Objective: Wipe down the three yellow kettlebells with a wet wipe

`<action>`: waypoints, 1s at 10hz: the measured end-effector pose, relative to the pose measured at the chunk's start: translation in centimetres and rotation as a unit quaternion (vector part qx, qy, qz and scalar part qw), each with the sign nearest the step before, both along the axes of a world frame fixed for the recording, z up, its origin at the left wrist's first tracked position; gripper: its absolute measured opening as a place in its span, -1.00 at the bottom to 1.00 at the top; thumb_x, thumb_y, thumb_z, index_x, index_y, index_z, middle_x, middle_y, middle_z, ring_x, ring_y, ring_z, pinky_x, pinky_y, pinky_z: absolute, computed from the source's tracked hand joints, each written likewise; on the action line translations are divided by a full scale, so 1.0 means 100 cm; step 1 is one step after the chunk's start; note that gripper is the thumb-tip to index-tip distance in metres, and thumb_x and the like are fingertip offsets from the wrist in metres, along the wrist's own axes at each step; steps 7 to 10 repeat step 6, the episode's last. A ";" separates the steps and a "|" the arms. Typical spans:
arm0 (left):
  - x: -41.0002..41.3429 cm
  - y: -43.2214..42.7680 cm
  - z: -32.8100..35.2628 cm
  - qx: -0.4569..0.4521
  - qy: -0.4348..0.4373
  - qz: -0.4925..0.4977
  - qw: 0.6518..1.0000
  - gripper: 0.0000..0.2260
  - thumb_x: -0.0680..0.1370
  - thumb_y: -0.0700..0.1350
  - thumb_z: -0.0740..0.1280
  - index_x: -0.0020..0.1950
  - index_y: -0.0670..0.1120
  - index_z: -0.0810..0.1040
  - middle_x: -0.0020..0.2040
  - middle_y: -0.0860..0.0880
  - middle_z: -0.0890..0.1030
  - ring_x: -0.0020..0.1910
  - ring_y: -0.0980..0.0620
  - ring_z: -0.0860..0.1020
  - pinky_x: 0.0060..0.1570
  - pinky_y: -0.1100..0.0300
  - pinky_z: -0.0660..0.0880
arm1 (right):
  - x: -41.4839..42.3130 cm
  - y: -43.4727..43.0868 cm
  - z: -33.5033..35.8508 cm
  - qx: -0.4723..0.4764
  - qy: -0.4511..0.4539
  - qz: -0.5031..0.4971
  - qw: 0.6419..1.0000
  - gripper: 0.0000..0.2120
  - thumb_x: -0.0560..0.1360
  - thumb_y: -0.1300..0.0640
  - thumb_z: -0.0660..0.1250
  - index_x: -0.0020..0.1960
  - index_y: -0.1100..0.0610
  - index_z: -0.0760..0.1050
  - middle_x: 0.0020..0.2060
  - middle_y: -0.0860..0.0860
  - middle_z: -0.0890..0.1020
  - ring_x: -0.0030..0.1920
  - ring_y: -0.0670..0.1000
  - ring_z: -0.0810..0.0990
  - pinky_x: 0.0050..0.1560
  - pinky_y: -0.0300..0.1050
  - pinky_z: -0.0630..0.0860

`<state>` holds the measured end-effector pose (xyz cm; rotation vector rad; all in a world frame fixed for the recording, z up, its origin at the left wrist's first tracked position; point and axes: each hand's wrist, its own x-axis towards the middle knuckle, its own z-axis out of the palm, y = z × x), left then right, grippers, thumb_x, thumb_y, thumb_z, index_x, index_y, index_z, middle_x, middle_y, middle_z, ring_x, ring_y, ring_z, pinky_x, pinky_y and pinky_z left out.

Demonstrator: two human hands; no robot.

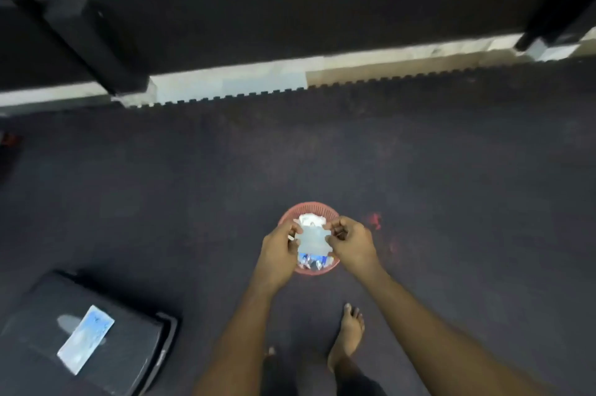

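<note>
I hold a white wet wipe (313, 239) stretched between both hands, above a small pink basket (290, 216) on the floor. My left hand (279, 249) pinches the wipe's left edge and my right hand (350, 242) pinches its right edge. The basket holds crumpled white wipes and some blue and silver wrappers. A blue and white pack of wet wipes (85, 339) lies on a black platform at the lower left. No yellow kettlebell is in view.
The black platform (129, 341) sits on the dark rubber floor mat at the lower left. A black rack with thick posts (96, 50) runs along the far side, behind a pale floor strip. My bare foot (348, 334) stands below the basket.
</note>
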<state>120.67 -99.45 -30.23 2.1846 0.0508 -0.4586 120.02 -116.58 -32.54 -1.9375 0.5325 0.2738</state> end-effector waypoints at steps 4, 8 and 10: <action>0.050 -0.025 -0.319 0.039 0.164 0.003 0.986 -0.60 0.51 -0.32 0.25 0.32 -0.08 0.49 0.14 -0.12 0.62 0.08 -0.07 0.58 0.06 0.24 0.44 | 0.036 -0.007 -0.303 0.007 0.133 0.001 0.991 -0.59 0.45 0.32 0.36 0.27 0.09 0.56 0.10 0.03 0.66 0.07 -0.02 0.64 -0.01 -0.45 0.44; 0.040 -0.011 -0.367 0.040 0.150 -0.029 0.987 -0.59 0.49 -0.35 0.30 0.34 -0.16 0.50 0.29 -0.14 0.56 0.24 -0.11 0.54 0.10 0.36 0.33 | 0.032 0.001 -0.349 -0.018 0.142 -0.051 0.988 -0.64 0.45 0.32 0.36 0.22 0.14 0.58 0.08 0.05 0.68 0.06 -0.04 0.64 0.01 -0.39 0.41; 0.040 -0.011 -0.367 0.040 0.150 -0.029 0.987 -0.59 0.49 -0.35 0.30 0.34 -0.16 0.50 0.29 -0.14 0.56 0.24 -0.11 0.54 0.10 0.36 0.33 | 0.032 0.001 -0.349 -0.018 0.142 -0.051 0.988 -0.64 0.45 0.32 0.36 0.22 0.14 0.58 0.08 0.05 0.68 0.06 -0.04 0.64 0.01 -0.39 0.41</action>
